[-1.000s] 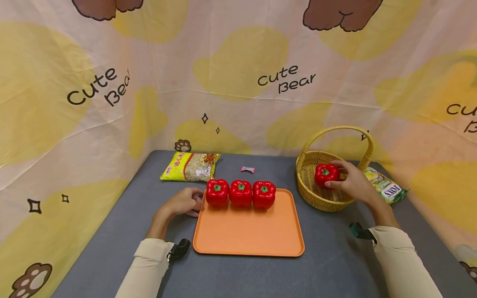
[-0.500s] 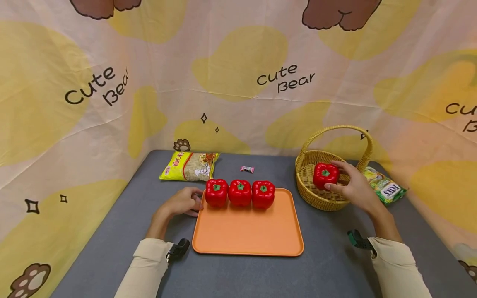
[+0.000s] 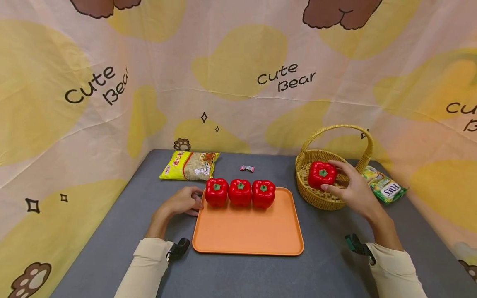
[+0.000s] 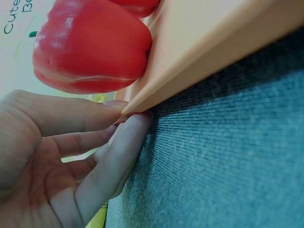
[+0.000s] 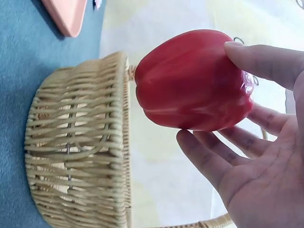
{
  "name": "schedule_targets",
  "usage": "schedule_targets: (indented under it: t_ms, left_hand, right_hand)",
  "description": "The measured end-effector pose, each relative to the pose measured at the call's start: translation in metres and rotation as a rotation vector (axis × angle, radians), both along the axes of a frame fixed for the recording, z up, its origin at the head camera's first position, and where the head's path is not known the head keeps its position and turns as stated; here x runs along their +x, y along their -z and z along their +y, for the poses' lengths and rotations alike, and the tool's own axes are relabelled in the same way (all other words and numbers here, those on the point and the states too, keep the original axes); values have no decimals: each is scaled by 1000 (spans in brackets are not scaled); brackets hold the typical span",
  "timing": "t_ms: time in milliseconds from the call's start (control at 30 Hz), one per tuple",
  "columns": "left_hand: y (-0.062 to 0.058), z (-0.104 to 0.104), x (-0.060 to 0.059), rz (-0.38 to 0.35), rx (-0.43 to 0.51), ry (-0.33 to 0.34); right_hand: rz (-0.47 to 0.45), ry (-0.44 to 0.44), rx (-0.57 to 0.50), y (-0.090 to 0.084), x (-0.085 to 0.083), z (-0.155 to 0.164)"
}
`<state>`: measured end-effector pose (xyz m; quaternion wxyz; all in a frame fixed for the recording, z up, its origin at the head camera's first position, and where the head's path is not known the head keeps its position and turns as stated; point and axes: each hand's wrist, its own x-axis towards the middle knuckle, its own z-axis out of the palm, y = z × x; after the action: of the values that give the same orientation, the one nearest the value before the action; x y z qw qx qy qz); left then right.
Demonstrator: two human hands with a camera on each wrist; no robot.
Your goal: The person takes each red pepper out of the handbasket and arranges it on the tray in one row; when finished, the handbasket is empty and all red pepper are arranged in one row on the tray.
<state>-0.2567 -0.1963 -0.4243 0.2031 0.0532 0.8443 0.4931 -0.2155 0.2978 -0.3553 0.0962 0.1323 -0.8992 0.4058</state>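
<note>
Lifted a little higher and further left than a second ago, the red pepper (image 3: 322,174) now sits above the near rim of the wicker basket (image 3: 316,198), carried by the right hand (image 3: 354,188). That hand's grip is on the pepper: thumb on one side, fingers spread under and behind it, as the right wrist view shows plainly. The left hand (image 3: 182,202) has not shifted; its fingertips press the left edge of the orange tray (image 3: 247,231), thumb above the lip and fingers below, holding nothing else. Three more red peppers (image 3: 240,192) stand in a row along the tray's far edge, touching one another.

On the backdrop (image 3: 238,74) "Cute Bear" reads several times, cut off at the right edge. A green packet (image 3: 385,187) behind the basket reads "FOX'S", partly hidden by the hand. The yellow bag (image 3: 190,166) on the grey desk (image 3: 112,248) bears print too small to read, as does the small candy (image 3: 247,169).
</note>
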Motion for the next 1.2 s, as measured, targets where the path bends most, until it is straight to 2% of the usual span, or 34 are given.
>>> schedule_targets:
  t_ms: [233, 633, 933, 1200]
  left_hand:
    - [-1, 0, -1, -3, -4, 5]
    - [-4, 1, 2, 3, 1, 11]
    - [-1, 0, 0, 0, 4, 9]
    - [1, -1, -1, 0, -1, 15]
  right_hand:
    - [26, -34, -41, -3, 6, -12]
    - [45, -98, -18, 4, 6, -36]
    - [-41, -170, -56, 17, 0, -47]
    - [-75, -181, -38, 28, -4, -53]
